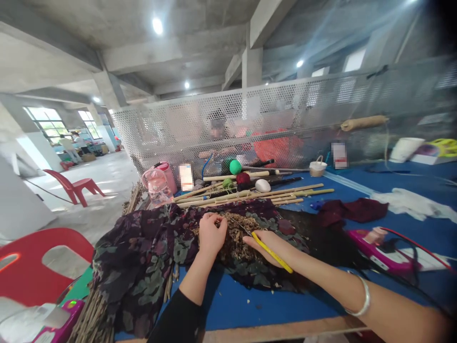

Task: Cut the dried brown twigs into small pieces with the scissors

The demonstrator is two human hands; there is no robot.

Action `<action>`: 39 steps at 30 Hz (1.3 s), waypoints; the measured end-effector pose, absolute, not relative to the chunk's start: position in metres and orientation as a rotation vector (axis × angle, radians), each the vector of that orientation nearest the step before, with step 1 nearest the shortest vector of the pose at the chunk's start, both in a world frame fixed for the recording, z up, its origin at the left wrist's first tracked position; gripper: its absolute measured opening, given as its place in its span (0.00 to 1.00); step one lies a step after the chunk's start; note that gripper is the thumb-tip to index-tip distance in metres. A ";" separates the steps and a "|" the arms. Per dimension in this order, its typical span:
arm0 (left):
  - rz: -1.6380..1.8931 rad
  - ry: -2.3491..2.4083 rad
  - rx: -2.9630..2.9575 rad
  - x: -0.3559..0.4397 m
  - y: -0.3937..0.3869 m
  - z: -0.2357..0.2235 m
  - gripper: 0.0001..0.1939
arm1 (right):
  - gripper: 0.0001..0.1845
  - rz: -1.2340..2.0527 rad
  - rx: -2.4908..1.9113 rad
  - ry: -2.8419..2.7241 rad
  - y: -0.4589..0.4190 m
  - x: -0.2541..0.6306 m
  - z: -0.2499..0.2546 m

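Observation:
My right hand point(266, 245) grips a slim tool with a yellow handle point(273, 253); its thin metal tip points into a heap of brown dried plant bits point(237, 233). At the left edge of that heap, my left hand point(213, 232) is closed, thumb and fingers pinched together. Whatever it pinches is too small or hidden to make out. Beneath the heap lies a dark floral cloth point(139, 252), spread over the blue tabletop point(228, 302) and draped towards the left.
Behind the cloth lie several sticks point(250, 193) with a green ball point(235, 166) and a white ball point(263, 186). A pink bottle point(164, 176) stands left of them. At right are a magenta device point(380, 250) and white gloves point(410, 202). A perforated metal screen point(171, 128) runs behind.

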State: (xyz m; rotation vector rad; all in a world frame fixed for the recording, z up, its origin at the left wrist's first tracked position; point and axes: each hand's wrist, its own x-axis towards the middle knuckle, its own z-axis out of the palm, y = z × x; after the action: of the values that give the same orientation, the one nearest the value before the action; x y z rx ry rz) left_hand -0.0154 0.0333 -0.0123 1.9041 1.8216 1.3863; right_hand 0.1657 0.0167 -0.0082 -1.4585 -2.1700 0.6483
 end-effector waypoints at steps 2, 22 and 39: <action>1.290 1.900 1.952 -0.016 0.034 -0.005 0.10 | 0.25 0.661 -1.449 -2.159 0.019 0.167 -0.008; 1.139 1.693 1.946 -0.002 0.028 -0.017 0.11 | 0.24 0.765 -1.348 -2.221 0.018 0.175 -0.010; 1.293 1.711 1.747 0.006 0.022 -0.016 0.10 | 0.24 0.824 -1.344 -2.183 0.011 0.172 -0.008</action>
State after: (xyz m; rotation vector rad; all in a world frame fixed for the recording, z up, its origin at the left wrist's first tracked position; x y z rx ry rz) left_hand 0.0065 0.0220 -0.0161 1.7469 1.7112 1.2925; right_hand 0.1719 0.0113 -0.0079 -1.3438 -2.1834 0.8238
